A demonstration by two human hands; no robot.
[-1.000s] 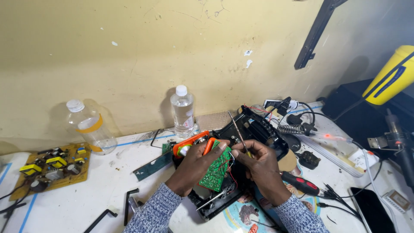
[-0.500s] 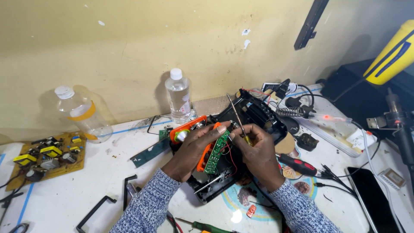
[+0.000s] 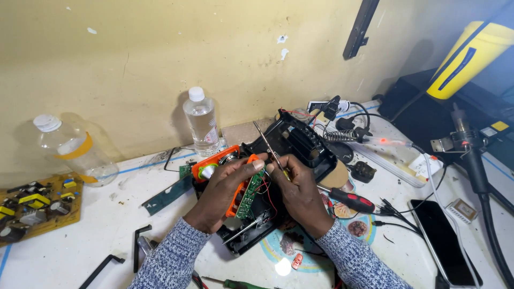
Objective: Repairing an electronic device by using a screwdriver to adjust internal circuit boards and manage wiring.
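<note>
Green circuit board pinched in left hand; right hand grips tweezers.

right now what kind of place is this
Most likely an electronics repair bench. The left hand tilts a green circuit board out of an opened black device casing, the right hand holds a thin tool, and a soldering iron stand sits behind.

Two hands are working, the left hand and the right hand. I count two clear plastic bottles: one upright at 12 o'clock from the hands, one lying at 9 o'clock. There are two circuit boards, one green, one yellow-brown. One red-handled screwdriver and one dark phone are at 3 o'clock.
</note>
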